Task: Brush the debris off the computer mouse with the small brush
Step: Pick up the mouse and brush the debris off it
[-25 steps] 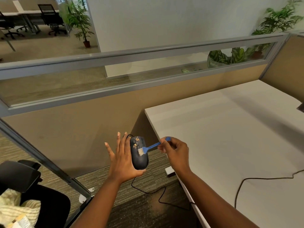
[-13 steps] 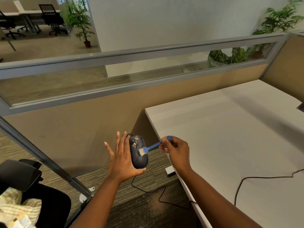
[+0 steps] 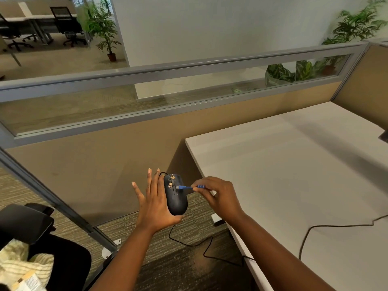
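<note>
Mouse (image 3: 176, 195), judged light, hard and slick-shelled, is cradled beside the counter (image 3: 283, 175) against the flat-fingered left hand (image 3: 155, 204), thumb hooked beneath, and is best gripped by its sides while the brush (image 3: 185, 187) is pinched in the right hand (image 3: 220, 196).

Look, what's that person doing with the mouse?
The person is brushing a black computer mouse clean. The left hand holds it up in the air beside the white desk, fingers straight and thumb tucked under its back end. The right hand pinches a small blue brush, bristles against the middle of the mouse. Tan crumbs sit near its front. Its cable hangs down.
</note>
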{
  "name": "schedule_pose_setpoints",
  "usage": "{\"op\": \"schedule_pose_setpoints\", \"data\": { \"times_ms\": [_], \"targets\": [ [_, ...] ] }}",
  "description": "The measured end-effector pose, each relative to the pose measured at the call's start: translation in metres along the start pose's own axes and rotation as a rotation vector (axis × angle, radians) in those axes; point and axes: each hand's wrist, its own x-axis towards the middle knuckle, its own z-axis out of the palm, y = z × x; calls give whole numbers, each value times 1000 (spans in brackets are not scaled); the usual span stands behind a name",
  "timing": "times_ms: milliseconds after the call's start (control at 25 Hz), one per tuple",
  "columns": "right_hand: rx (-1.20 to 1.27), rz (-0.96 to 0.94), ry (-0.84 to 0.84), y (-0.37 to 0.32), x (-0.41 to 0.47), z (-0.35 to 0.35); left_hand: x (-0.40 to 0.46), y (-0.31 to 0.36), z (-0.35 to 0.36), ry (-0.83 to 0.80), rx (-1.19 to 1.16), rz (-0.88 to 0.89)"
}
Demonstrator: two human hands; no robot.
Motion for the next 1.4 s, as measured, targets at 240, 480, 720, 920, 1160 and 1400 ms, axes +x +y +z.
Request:
{"op": "schedule_pose_setpoints", "data": {
  "times_ms": [240, 480, 720, 920, 1160, 1400],
  "targets": [
    [-42, -124, -234, 0, -1, -6, -1, -3, 3, -1, 6, -45],
    [-59, -129, -115, 0, 0, -3, 1, -1, 2, 6, 21, -38],
    [34, -121, -194, -6, -1, -3, -1, -2, 2, 7, 0, -59],
    [-44, -166, -183, -9, 2, 2, -1, 0, 4, -10, 22, -39],
    [-12, -110, -223, -6, -1, -3, -2, -4, 3, 6, 8, -51],
    [-15, -141, -209, -7, 0, 3, -3, -4, 3, 19, 21, -47]
  ]
}}
